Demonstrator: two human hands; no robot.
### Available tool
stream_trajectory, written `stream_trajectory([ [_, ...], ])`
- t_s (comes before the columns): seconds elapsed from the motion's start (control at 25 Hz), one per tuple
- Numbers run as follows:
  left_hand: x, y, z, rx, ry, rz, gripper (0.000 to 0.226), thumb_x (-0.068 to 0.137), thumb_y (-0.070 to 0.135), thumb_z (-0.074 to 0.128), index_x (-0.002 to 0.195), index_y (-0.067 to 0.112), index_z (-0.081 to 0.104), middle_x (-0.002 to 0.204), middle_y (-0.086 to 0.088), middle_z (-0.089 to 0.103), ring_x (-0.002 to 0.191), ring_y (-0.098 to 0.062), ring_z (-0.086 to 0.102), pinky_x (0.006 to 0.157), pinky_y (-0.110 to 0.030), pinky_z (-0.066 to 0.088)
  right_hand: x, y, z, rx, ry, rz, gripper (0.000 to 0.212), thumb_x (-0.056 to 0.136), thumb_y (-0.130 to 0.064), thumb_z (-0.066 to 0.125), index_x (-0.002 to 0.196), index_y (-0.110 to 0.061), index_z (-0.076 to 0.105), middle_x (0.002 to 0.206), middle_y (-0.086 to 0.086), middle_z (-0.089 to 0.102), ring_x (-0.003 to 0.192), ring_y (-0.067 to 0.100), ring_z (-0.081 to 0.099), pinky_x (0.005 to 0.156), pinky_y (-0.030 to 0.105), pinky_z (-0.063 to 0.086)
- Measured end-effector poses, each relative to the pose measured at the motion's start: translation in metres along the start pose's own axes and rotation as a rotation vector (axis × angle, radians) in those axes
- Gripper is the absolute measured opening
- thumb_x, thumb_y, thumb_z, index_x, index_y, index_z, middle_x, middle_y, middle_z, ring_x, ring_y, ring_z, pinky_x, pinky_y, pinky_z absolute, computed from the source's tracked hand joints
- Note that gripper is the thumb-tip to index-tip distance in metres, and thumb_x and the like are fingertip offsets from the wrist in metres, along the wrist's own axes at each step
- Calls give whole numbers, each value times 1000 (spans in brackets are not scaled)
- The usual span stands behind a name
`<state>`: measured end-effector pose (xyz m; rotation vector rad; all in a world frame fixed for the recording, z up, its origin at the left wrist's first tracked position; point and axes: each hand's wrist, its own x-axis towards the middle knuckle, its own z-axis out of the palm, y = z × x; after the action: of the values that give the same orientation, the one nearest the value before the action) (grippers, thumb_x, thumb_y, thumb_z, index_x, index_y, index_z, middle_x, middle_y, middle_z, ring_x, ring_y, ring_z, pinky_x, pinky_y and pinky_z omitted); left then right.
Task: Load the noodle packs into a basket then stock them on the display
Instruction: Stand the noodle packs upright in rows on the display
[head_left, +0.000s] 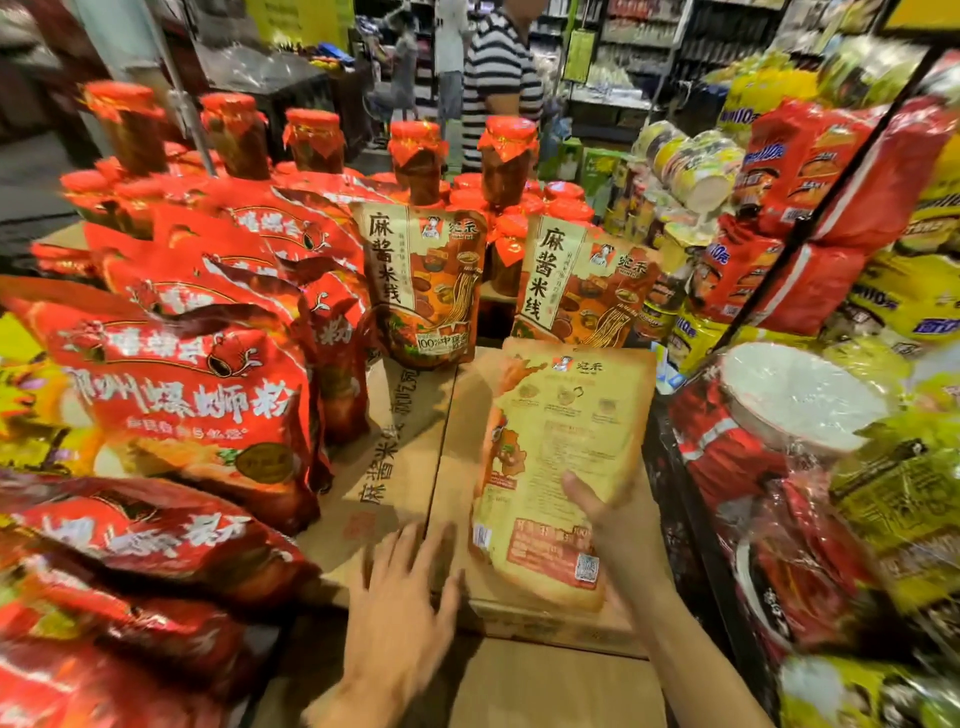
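Head view: my right hand (618, 525) pinches a noodle pack (561, 441) over the cardboard box (410, 441); left hand (400, 608) hovers, fingers (415, 545) spread.

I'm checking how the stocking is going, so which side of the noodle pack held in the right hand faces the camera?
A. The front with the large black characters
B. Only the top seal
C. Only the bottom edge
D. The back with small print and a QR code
D: the noodle pack gripped by the right hand shows its pale back with small print and a QR code, unlike the two standing packs behind it.
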<state>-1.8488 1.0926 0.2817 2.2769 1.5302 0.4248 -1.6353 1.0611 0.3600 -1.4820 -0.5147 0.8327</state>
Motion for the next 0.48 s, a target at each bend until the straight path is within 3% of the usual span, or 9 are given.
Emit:
stream_trajectory([
  [0.08,1,-6,6,117,36,-10,68,93,72,11,155,48,28,165,14,23,151,-13,27,122,-48,13,8,2,3,-44,119,-123,32,91,-11,74,120,-22,69,108,-4,78,95,13,76,75,31,63],
  [0.16,2,-11,11,166,2,-5,69,94,74,14,150,44,41,159,10,39,142,-15,42,119,-50,17,15,3,12,-103,196,-236,40,95,-18,70,134,-17,62,114,-7,74,101,14,73,75,20,61],
  [0.24,3,-14,14,210,-33,8,68,94,75,21,146,40,49,154,7,48,136,-15,47,115,-50,17,14,4,31,-180,292,-251,44,99,-19,64,140,-10,53,116,-2,66,103,18,65,68,2,47],
  [0.32,4,-14,13,197,-57,7,68,94,75,24,142,38,54,150,5,53,133,-15,44,112,-51,21,8,13,49,-236,334,-231,51,100,-27,62,144,-8,45,124,7,61,109,20,59,77,9,45],
  [0.4,6,-15,15,183,-16,-1,72,94,75,19,138,35,59,147,2,57,130,-17,43,110,-52,24,-2,25,60,-284,256,-204,48,101,-36,57,143,-17,43,130,4,57,116,23,58,83,19,45],
  [0.48,7,-15,18,184,18,-6,77,94,75,14,137,33,62,145,-1,58,128,-19,44,108,-55,28,-11,34,60,-328,139,-181,42,101,-33,57,139,-27,39,127,-3,52,120,21,56,75,6,42],
])
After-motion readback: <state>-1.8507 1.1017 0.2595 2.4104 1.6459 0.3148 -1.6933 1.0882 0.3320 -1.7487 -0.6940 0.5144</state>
